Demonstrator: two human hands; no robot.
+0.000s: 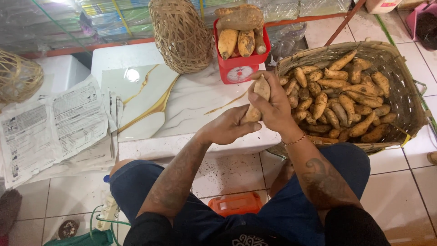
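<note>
A pale sweet potato (261,91) stands upright between both hands, just in front of a red kitchen scale (240,69). My left hand (227,127) grips its lower end. My right hand (273,107) wraps its upper half. The scale's tray carries several sweet potatoes (236,32). To the right, a big woven basket (403,86) on the floor is full of sweet potatoes (339,102); my right hand is close to its left rim.
The scale sits on a low white marble-patterned table (182,98) beside an upturned wicker basket (180,34). Newspaper sheets (50,125) lie at left, another wicker piece (16,75) at far left. An orange plastic stool (234,203) and a power strip (107,212) sit on the tiled floor.
</note>
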